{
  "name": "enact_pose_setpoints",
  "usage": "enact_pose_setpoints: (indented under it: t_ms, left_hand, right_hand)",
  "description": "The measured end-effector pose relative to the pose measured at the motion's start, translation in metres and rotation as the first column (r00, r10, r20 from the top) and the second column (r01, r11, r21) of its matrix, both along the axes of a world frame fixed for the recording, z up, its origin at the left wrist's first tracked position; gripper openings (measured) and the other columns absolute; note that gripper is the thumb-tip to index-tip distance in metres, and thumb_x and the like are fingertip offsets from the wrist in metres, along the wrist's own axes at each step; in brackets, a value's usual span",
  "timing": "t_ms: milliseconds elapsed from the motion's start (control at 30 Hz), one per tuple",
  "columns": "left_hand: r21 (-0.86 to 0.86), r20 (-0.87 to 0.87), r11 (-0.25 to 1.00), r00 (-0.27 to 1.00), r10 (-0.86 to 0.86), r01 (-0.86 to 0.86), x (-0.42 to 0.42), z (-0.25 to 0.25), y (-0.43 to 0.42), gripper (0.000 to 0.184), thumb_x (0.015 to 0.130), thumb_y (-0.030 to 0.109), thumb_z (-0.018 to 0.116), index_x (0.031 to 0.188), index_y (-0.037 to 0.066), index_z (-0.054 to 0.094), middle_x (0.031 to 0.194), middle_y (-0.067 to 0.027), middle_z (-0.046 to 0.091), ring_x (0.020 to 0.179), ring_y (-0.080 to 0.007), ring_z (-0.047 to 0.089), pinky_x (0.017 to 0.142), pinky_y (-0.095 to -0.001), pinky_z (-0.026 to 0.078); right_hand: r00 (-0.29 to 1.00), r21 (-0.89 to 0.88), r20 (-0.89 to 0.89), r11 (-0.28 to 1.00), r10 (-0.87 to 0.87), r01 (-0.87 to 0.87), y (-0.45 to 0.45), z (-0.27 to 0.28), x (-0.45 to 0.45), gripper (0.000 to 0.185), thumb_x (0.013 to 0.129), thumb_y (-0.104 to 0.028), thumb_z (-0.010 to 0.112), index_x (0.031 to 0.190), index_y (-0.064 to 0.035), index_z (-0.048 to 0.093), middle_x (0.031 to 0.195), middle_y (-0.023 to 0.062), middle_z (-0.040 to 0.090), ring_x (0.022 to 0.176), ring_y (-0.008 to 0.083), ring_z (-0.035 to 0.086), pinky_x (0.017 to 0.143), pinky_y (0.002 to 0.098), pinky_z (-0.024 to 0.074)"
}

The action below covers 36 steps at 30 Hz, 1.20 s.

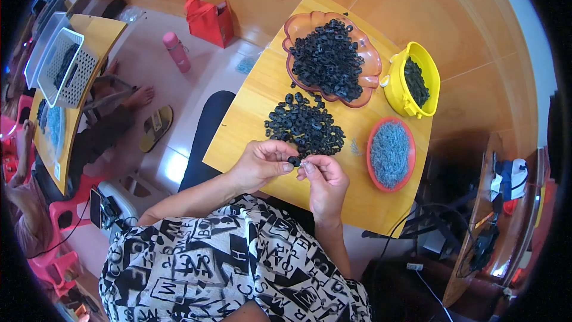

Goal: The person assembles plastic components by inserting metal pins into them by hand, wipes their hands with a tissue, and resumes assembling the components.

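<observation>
Near the front edge of the yellow wooden table (238, 137), my left hand (262, 164) pinches a small black part (294, 160) between thumb and fingers. My right hand (325, 185) touches it from the right, thumb and index finger pressed together on a tiny shiny piece (304, 164) that is too small to make out well. Just beyond my hands lies a loose pile of black parts (305, 125). Behind that pile, a scalloped amber tray (370, 62) holds a larger heap. A red oval dish (369, 155) full of small grey metallic pieces (390, 154) sits to the right.
A yellow bucket (434, 62) with black parts stands at the table's right edge. On the floor are a pink bottle (177, 52), a red bag (210, 21) and a sandal (156, 128). Another person sits at a left table (95, 30) with a white basket (83, 62).
</observation>
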<state>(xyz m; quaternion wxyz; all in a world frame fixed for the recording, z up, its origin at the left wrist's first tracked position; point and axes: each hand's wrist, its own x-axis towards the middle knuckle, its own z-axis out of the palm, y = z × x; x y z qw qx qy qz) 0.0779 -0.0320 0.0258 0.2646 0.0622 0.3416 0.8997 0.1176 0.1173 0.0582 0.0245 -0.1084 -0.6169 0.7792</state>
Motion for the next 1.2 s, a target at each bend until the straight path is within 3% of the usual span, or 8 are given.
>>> enact_pose_setpoints:
  t_ms: [100,267,400,700,800,900,1067,1200]
  left_hand:
    - [0.059,-0.108,0.998,0.993,0.039,-0.032,-0.001,0.001,0.005,0.014,0.082,-0.003,0.057,0.096,-0.002,0.056,0.089,-0.0069,0.059,0.081,-0.0122,0.057,0.073,-0.0251,0.047]
    - [-0.221,-0.248,0.971,0.968,0.036,-0.093,0.004,-0.007,0.005,0.017,0.082,0.002,0.06,0.097,-0.001,0.054,0.087,-0.0043,0.057,0.074,-0.0089,0.053,0.067,-0.0218,0.044]
    - [-0.36,-0.349,0.929,0.936,-0.046,-0.089,0.008,-0.014,-0.001,0.023,0.078,0.002,0.065,0.098,0.0,0.054,0.082,-0.0011,0.055,0.071,-0.006,0.05,0.062,-0.0203,0.042]
    - [-0.374,-0.3,0.925,0.952,-0.055,-0.064,0.008,-0.011,-0.002,0.022,0.076,-0.002,0.066,0.096,-0.001,0.058,0.079,0.001,0.054,0.07,-0.004,0.049,0.06,-0.0186,0.042]
    - [-0.45,-0.283,0.89,0.957,-0.061,-0.076,0.009,-0.013,-0.001,0.017,0.076,-0.001,0.065,0.092,0.0,0.06,0.07,0.0046,0.049,0.061,-0.0015,0.042,0.051,-0.017,0.035]
    - [-0.468,-0.21,0.883,0.973,-0.091,-0.018,0.014,-0.016,-0.006,0.016,0.078,-0.001,0.064,0.093,-0.001,0.059,0.072,0.0002,0.057,0.063,-0.0035,0.051,0.054,-0.018,0.041]
    - [-0.22,-0.001,0.975,1.0,-0.02,0.019,0.014,-0.022,-0.035,0.016,0.079,-0.001,0.061,0.095,-0.002,0.058,0.087,-0.0127,0.062,0.07,-0.0155,0.062,0.062,-0.0249,0.051]
    - [-0.117,0.062,0.984,0.987,0.145,-0.137,0.006,-0.018,-0.056,0.013,0.08,-0.002,0.058,0.093,-0.001,0.056,0.088,-0.0154,0.062,0.068,-0.0171,0.062,0.061,-0.0258,0.051]
  right_hand:
    - [1.0,-0.006,-0.004,1.0,0.0,0.0,-0.002,-0.002,0.001,0.01,0.083,-0.002,0.058,0.091,0.0033,0.057,0.08,0.0066,0.061,0.068,0.011,0.058,0.063,0.023,0.048]
    - [0.999,-0.015,-0.003,0.999,-0.042,0.042,-0.004,-0.002,0.002,0.009,0.081,0.0,0.059,0.09,0.0036,0.058,0.08,0.0073,0.06,0.067,0.0113,0.056,0.063,0.0231,0.047]
    - [0.997,0.195,-0.08,0.981,-0.008,0.024,-0.001,-0.006,0.003,0.008,0.08,0.002,0.06,0.088,0.0026,0.058,0.085,0.0055,0.058,0.069,0.0096,0.054,0.063,0.0212,0.0456]
    - [0.983,0.518,-0.162,0.855,0.09,0.008,-0.004,0.003,0.005,0.008,0.076,0.006,0.06,0.083,0.0032,0.059,0.083,0.009,0.058,0.07,0.0123,0.055,0.062,0.0227,0.0454]
    - [0.964,0.64,-0.193,0.768,0.185,-0.019,-0.002,0.003,0.007,0.01,0.076,0.007,0.059,0.086,0.0044,0.06,0.084,0.009,0.058,0.072,0.0114,0.055,0.063,0.0219,0.0446]
    - [0.949,0.724,-0.174,0.687,0.261,-0.056,0.0,0.004,0.008,0.013,0.076,0.006,0.059,0.089,0.0054,0.061,0.083,0.0116,0.06,0.072,0.0148,0.057,0.065,0.0239,0.0458]
    - [0.991,0.619,-0.043,0.782,0.128,-0.075,0.002,-0.002,0.006,0.016,0.075,0.002,0.06,0.092,0.003,0.061,0.085,0.0167,0.061,0.075,0.0273,0.061,0.067,0.0306,0.0484]
    - [0.952,0.833,-0.154,0.553,0.264,-0.019,-0.003,-0.023,-0.009,0.016,0.076,0.001,0.06,0.092,0.0037,0.061,0.084,0.0155,0.06,0.07,0.0247,0.06,0.063,0.0286,0.0476]
